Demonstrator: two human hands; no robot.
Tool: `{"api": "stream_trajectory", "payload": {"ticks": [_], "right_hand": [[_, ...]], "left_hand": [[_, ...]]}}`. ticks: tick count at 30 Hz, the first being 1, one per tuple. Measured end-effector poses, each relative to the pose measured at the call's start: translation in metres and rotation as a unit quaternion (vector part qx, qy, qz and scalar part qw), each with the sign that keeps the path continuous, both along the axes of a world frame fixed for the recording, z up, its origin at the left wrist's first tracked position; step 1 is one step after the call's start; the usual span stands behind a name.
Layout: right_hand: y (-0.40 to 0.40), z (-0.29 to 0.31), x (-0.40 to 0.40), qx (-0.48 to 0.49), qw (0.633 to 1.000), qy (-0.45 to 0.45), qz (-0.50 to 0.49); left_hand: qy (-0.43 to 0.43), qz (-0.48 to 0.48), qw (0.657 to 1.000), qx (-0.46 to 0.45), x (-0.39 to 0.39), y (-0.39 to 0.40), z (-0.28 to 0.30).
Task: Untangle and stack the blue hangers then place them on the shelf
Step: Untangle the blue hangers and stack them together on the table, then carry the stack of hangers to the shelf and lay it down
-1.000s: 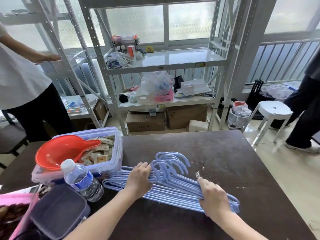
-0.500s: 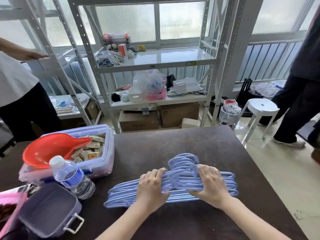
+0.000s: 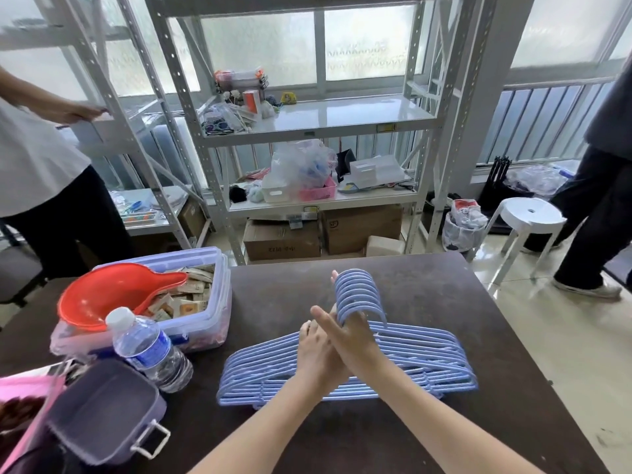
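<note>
Head view: blue hangers lie stacked on the desk, hooks aligned and raised; right hand curls round the hook necks, left hand holds them beside it. Judged step: stack squared, untangling done. Next move: lift the bundle as one and carry it to the shelf beyond the desk's far edge.

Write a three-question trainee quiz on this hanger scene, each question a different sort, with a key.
1. True or false: the blue hangers already lie on the shelf.
2. Multiple choice: what lies on top of the plastic box at the table's left? A) a red scoop B) a white stool C) a cardboard carton
3. Fill in: both hands, the left hand and the right hand, meet at the stack's ___.

Key:
1. False; the stack rests on the dark table.
2. A, the red scoop.
3. Hooks, bunched together and standing up.
</note>
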State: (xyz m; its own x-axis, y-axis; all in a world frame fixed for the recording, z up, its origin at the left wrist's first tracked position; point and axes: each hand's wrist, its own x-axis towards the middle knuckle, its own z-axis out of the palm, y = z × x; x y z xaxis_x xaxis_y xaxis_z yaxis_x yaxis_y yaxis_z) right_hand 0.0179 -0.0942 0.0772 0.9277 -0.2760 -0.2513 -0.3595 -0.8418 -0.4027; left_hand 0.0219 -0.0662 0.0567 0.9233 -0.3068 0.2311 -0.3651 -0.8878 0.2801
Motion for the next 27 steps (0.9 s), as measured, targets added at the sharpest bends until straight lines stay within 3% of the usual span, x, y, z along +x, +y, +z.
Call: {"api": "stream_trajectory", "payload": {"ticks": [3, 5, 7, 13, 22, 27], "right_hand": [[-0.052, -0.02, 0.005, 0.132, 0.962, -0.182, 0.154], [-0.09, -0.025, -0.002, 0.009, 0.94, -0.259, 0.221], [-0.121, -0.045, -0.007, -0.087, 0.927, -0.261, 0.253], [-0.161, -0.066, -0.019, -0.158, 0.897, -0.332, 0.246], [-0.188, -0.075, -0.01, -0.186, 0.902, -0.312, 0.233], [-0.188, -0.071, 0.006, -0.205, 0.904, -0.289, 0.239]], "left_hand": [[0.034, -0.003, 0.998, 0.055, 0.003, 0.019, -0.011], [0.051, -0.019, 0.997, 0.059, 0.003, 0.044, -0.022], [0.006, -0.003, 0.999, 0.05, -0.001, 0.078, -0.038], [-0.054, 0.011, 0.997, 0.055, -0.019, 0.118, -0.055], [-0.103, 0.03, 0.991, 0.078, -0.012, 0.114, -0.053], [-0.088, 0.0, 0.99, 0.106, 0.005, 0.118, -0.051]]}}
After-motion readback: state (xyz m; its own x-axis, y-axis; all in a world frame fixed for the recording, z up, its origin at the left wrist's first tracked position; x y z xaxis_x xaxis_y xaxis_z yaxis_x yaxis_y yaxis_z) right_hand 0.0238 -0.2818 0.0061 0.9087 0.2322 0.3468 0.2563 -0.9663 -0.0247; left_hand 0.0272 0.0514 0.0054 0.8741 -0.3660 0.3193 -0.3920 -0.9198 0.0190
